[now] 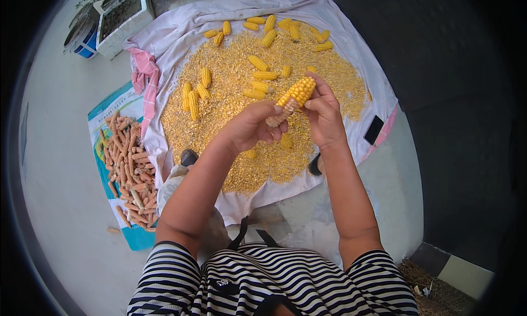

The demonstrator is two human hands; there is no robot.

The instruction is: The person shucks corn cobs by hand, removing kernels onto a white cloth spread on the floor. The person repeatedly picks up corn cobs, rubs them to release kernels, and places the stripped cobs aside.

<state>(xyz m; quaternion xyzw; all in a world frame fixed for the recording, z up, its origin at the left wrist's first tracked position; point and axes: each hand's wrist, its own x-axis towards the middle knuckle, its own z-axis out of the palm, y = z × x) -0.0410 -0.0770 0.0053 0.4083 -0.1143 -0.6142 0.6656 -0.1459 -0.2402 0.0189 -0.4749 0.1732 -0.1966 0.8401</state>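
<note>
Both my hands hold one ear of dried corn (297, 94) tilted above the heap. Its lower end is stripped to bare cob, while yellow kernels cover the upper part. My left hand (257, 124) grips the bare end, thumb on the cob near the kernels. Around the kernel-covered end are the fingers of my right hand (325, 114), with its thumb against the side. Beneath them spreads a wide layer of loose corn kernels (230, 135). Whole corn ears (264, 75) lie on it just beyond my hands, and several more rest farther back.
A pale cloth (263, 194) lies under the kernels. Bare cobs (129, 159) are piled on a printed sack (138, 240) at left. A black smartphone (374, 130) lies at the cloth's right edge. Behind left stand a foam planter (123, 25) and a bucket (86, 42).
</note>
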